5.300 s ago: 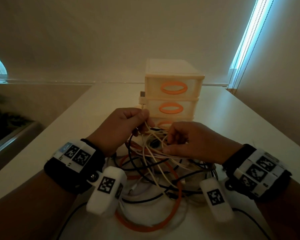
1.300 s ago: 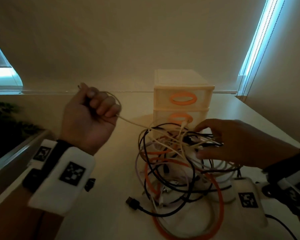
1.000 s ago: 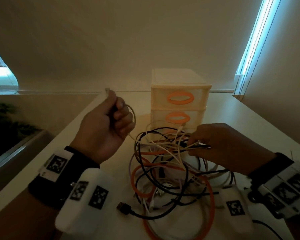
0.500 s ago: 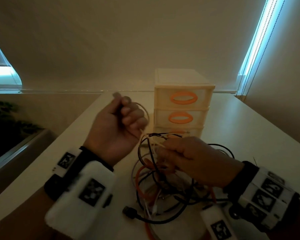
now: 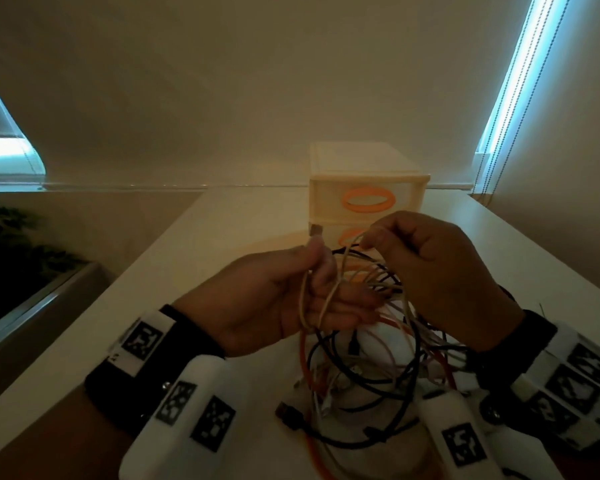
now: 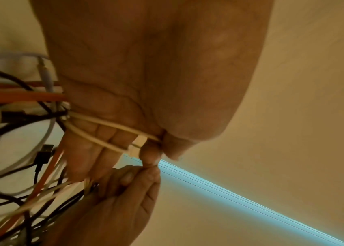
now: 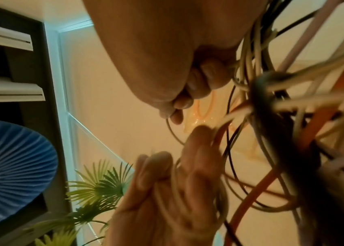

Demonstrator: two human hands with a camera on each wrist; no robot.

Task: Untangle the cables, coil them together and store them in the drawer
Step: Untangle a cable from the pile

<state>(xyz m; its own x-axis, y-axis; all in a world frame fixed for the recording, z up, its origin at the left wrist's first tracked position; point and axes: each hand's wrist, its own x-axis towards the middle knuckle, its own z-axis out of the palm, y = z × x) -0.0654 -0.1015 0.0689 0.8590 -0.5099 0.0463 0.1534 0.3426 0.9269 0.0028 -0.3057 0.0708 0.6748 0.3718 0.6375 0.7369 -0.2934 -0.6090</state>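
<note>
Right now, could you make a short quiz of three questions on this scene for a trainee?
1. True or false: the drawers stand shut behind the hands.
2. Which hand pinches the white cable near its plug? A) left hand B) right hand
3. Fill in: the black plug lies on the ____.

Key: 1 true; 2 A; 3 table.

We note a green plant (image 7: 95, 186) beside a blue pleated disc (image 7: 13, 159) (function unclear), window blind cords (image 5: 489, 140) at right.
</note>
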